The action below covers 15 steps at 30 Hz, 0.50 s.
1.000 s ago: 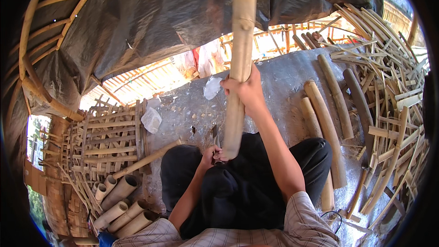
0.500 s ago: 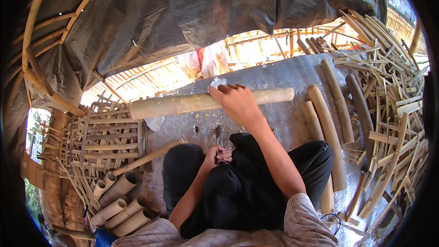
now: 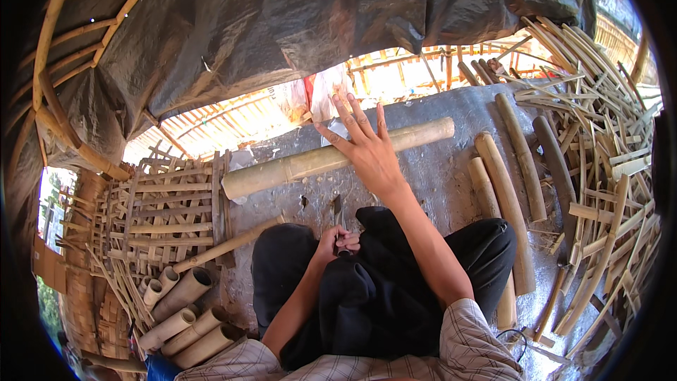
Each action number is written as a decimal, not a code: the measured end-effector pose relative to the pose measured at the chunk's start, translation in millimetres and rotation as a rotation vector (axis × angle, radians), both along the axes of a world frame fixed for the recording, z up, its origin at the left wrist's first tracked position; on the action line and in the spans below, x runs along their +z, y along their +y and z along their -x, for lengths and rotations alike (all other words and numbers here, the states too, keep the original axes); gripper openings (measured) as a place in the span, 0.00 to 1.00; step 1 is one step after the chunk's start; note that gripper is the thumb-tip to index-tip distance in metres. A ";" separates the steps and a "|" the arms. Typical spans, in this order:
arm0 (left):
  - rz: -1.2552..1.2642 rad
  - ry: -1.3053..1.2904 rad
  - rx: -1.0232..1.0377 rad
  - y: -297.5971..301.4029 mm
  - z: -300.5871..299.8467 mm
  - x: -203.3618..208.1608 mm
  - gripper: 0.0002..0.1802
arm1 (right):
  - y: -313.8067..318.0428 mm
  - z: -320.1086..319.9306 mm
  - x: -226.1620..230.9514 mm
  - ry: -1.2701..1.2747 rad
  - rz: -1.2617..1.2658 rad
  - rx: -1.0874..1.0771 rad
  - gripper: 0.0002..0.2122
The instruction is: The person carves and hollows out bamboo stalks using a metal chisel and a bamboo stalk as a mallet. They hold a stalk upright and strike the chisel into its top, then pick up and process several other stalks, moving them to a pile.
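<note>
A thick pale bamboo pole [image 3: 282, 169] lies slanting across the grey sheet in front of me, its right end farther away. Over its middle is my right hand [image 3: 374, 155], open, fingers spread and pointing away; whether the palm touches the bamboo I cannot tell. My left hand [image 3: 334, 243] is closed round the handle of a knife [image 3: 337, 206] between my knees, its dark blade pointing away from me. Most of the handle is hidden by the fingers.
Several bamboo lengths [image 3: 506, 204] lie at the right, beside a heap of split strips [image 3: 599, 240]. On the left are a woven bamboo lattice [image 3: 169, 204] and several cut tubes [image 3: 187, 293]. A dark tarpaulin [image 3: 317, 21] hangs across the far side.
My right hand has let go of the bamboo pole and spread its fingers. The pole has turned, its left end now nearer me and farther right. My left hand stays with the knife.
</note>
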State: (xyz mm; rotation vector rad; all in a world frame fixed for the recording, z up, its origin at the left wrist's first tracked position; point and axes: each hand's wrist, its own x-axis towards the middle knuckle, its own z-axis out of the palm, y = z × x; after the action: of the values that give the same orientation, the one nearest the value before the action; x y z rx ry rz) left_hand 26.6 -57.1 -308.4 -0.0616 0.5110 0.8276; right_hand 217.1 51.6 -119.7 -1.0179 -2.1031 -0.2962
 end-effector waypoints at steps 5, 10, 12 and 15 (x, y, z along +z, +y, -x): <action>-0.009 -0.008 -0.004 1.4 0.3 -2.8 0.09 | 0.6 4.1 -3.4 0.010 -0.006 -0.028 0.37; -0.006 -0.020 -0.016 1.1 0.9 -2.4 0.09 | 4.5 3.3 -11.1 0.041 -0.033 -0.034 0.34; -0.007 -0.003 -0.010 1.2 -0.4 -1.8 0.09 | 7.7 2.3 -17.3 0.054 -0.001 -0.009 0.30; -0.013 0.001 -0.014 1.3 -0.7 -1.3 0.09 | 10.6 -1.7 -22.8 0.045 0.115 0.050 0.21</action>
State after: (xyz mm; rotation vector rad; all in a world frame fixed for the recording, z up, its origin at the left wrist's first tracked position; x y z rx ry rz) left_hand 27.4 -55.8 -309.7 -0.0460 0.5064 0.8171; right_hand 218.8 62.2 -142.5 -1.0273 -2.1206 -0.1278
